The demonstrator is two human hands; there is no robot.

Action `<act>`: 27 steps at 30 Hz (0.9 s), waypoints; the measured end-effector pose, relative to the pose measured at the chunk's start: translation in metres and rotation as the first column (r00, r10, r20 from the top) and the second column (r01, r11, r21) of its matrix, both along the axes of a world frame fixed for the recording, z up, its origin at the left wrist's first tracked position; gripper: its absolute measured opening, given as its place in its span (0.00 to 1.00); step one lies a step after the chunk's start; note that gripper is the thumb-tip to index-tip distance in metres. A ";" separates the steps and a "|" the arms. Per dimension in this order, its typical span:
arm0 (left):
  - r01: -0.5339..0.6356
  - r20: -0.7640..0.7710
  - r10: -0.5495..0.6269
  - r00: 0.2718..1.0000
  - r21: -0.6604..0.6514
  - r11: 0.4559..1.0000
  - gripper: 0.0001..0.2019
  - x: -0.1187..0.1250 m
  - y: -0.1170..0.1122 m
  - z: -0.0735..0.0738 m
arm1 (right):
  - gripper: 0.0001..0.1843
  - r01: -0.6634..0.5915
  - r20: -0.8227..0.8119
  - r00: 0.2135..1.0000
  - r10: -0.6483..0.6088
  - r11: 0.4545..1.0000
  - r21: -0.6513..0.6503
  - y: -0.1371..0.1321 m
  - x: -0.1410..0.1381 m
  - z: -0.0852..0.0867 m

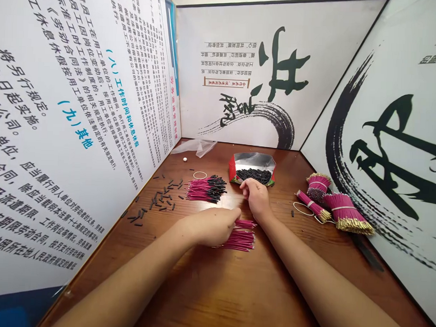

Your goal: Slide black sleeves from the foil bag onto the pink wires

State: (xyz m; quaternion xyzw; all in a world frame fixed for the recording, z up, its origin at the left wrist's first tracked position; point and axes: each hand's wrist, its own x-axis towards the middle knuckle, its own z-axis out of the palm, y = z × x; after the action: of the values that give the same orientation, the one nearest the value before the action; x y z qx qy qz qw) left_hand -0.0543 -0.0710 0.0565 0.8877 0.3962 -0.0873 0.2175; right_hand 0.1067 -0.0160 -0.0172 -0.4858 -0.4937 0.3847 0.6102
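Observation:
My left hand [216, 226] is closed, palm down, over a loose bunch of magenta wires [242, 239] lying on the table. Its fingertips are hidden, so I cannot tell what is between them. Just in front of the open box [233, 169], my right hand [257, 196] is curled with thumb and finger together; anything inside the pinch is too small to make out. Short black tubes [254, 175] fill the box. Beyond my left hand lies a pile of magenta wires with black sleeves [207, 188] on their right ends.
Loose black tubes [162, 198] are scattered at the left. Banded bundles of magenta wires with gold-coloured ends [348, 213] lie at the right. A clear plastic bag [197, 146] sits at the back. Printed panels [244, 21] wall in the wooden table [213, 297].

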 end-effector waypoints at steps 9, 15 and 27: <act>-0.091 0.109 0.095 0.989 -0.044 0.995 0.15 -0.005 0.010 -0.001 | 0.15 -0.019 -0.003 1.000 0.019 1.000 -0.009 0.000 0.000 0.000; -0.012 0.088 0.007 0.996 0.053 0.999 0.10 -0.004 0.013 -0.019 | 0.15 -0.009 0.004 1.000 0.009 1.000 -0.006 0.001 0.000 -0.001; 0.035 0.008 -0.036 0.999 0.081 0.996 0.07 0.005 0.003 -0.016 | 0.15 -0.010 -0.006 1.000 0.010 1.000 -0.003 0.001 0.000 -0.002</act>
State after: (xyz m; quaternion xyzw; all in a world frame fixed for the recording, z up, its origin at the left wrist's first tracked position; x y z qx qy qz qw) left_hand -0.0492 -0.0675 0.0407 0.9032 0.3824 -0.0707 0.1819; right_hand 0.1069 -0.0152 -0.0190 -0.4829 -0.4937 0.3899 0.6092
